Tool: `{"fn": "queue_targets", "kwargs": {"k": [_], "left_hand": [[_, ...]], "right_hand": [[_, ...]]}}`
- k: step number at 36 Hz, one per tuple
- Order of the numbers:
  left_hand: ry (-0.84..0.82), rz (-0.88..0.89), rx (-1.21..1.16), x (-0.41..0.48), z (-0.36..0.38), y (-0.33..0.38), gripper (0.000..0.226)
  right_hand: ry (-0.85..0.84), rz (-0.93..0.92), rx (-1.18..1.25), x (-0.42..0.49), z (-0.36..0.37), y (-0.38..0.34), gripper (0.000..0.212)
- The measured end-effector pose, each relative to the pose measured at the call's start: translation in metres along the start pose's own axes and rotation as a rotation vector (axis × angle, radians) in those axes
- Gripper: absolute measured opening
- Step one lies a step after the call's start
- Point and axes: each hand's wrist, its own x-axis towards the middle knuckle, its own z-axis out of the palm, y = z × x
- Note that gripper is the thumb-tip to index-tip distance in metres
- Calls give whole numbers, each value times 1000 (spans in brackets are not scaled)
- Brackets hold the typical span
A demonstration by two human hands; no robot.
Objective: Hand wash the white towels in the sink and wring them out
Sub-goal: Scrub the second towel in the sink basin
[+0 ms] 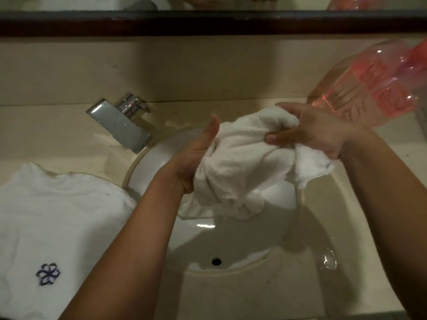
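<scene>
Both hands hold one white towel bunched up above the sink, just above the middle of the view. The left hand is clenched on the towel's 9 o'clock side. Its thumb points up, and its fingers are hidden behind the cloth. The right hand grasps the 2 o'clock end of the towel, with thumb and fingers curled into the folds. A loose corner hangs out below its palm. The lower part of the towel droops in twisted folds towards the bowl. Whether it touches the basin cannot be told.

A small dark hole sits in the sink wall at 6 o'clock. The tap, flat and metal, stands on the bench at 10 o'clock, and its spout reaches the sink rim. A second towel lies flat on the bench at 8 o'clock. It bears a dark blue flower mark near its lower edge. A clear pink bottle stands at 2 o'clock, just behind the right hand. A dark mirror frame runs across the top at 12 o'clock.
</scene>
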Motion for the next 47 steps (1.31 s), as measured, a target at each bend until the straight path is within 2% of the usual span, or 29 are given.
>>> {"fn": "queue_targets", "kwargs": {"k": [3, 5, 8, 11, 13, 15, 18, 19, 21, 22, 24, 27, 29, 33, 36, 40, 44, 47], "left_hand": [[-190, 52, -180, -1, -1, 1, 71], [-151, 78, -194, 3, -4, -2, 69], [28, 12, -84, 10, -12, -10, 51], [161, -111, 159, 18, -18, -25, 68], [193, -172, 203, 23, -15, -35, 83], [215, -188, 152, 30, -8, -41, 85], [350, -106, -67, 40, 7, -41, 90], [451, -73, -99, 44, 13, -39, 88], [680, -23, -37, 52, 21, -38, 78], [744, 1, 10, 55, 22, -39, 77], [794, 89, 93, 56, 25, -43, 73], [745, 199, 228, 56, 44, -46, 65], [764, 253, 255, 58, 55, -45, 62], [918, 242, 172, 61, 41, -28, 62], [854, 199, 198, 56, 45, -33, 63], [783, 191, 248, 57, 64, -51, 64], [847, 190, 204, 58, 44, -29, 65], [759, 103, 222, 56, 29, -23, 71]], "right_hand": [[5, -11, 6, 6, -7, -15, 28], [75, -17, -41, 13, -6, -12, 21], [215, -14, -131, 23, 7, 5, 18], [306, 23, -129, 28, 21, 32, 13], [313, -2, -196, 28, 36, 45, 19], [342, -18, -232, 29, 55, 56, 25], [460, 48, -157, 24, 89, 57, 11], [464, 93, -97, 20, 102, 54, 16], [401, 133, 132, 7, 129, 44, 34], [369, 142, 221, 0, 139, 40, 36], [394, 113, 251, 0, 144, 36, 37], [550, 141, 256, 22, 124, 31, 39], [583, 112, 305, 31, 120, 30, 37], [460, 61, 230, 7, 146, 39, 26], [489, 33, 164, 9, 138, 45, 28], [582, 142, 232, 36, 115, 43, 36], [496, 34, 180, 13, 131, 42, 35], [431, 44, 128, 10, 123, 50, 33]]}}
